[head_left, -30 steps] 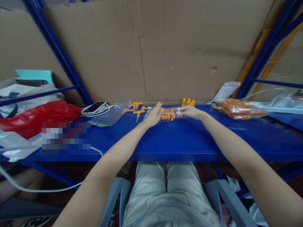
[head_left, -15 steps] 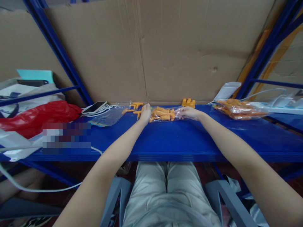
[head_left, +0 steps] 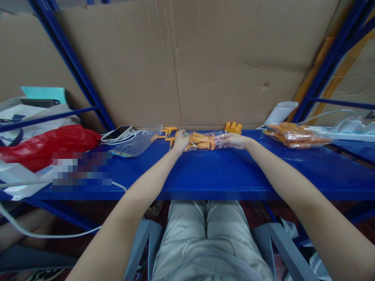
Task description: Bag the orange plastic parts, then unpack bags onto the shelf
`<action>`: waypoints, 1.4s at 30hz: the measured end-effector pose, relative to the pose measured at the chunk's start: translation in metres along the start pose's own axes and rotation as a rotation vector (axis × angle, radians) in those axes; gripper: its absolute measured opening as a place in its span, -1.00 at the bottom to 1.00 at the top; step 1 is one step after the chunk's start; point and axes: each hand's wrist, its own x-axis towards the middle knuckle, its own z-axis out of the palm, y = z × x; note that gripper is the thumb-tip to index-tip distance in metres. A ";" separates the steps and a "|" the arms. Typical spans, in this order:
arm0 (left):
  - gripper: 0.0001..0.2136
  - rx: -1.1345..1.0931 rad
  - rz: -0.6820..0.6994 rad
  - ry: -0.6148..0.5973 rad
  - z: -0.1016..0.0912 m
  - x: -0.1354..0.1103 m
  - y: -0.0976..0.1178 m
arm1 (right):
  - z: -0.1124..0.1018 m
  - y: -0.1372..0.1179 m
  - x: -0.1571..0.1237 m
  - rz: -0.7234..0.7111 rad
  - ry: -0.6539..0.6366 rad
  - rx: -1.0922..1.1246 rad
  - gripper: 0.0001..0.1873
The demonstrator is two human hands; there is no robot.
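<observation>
A clear plastic bag with orange plastic parts inside lies on the blue shelf, stretched between my hands. My left hand is closed over the bag's left end, its thumb on top. At the other end, my right hand has its fingers closed on the see-through film; the fingertips are partly blurred. Loose orange pieces with short dark chains lie just left of my left hand. Behind my right hand, against the cardboard, sits an orange block-like piece.
A flat clear bag and a phone with a white cable lie to the left, near a red plastic bag. On the right is another bag of orange parts by a white power strip. Cardboard closes off the back.
My left hand has tilted and shifted slightly on the bag's left end. The orange parts inside have moved a little. My right hand stays almost in place.
</observation>
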 end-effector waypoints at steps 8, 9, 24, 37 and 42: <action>-0.58 0.277 0.319 -0.091 -0.002 -0.004 0.001 | 0.003 -0.007 -0.007 -0.002 0.033 -0.110 -0.71; -0.58 0.321 0.387 -0.135 -0.002 -0.006 0.002 | 0.003 -0.007 -0.007 0.003 0.033 -0.112 -0.72; -0.53 0.673 0.662 -0.513 0.006 -0.025 0.011 | -0.003 0.000 0.002 -0.048 -0.008 -0.096 -0.82; -0.64 0.447 0.606 -0.377 0.008 -0.021 0.012 | -0.006 -0.008 -0.006 -0.033 -0.009 -0.045 -0.50; -0.66 0.407 0.643 -0.319 -0.004 -0.011 0.006 | -0.006 -0.009 -0.010 -0.119 -0.001 -0.061 -0.65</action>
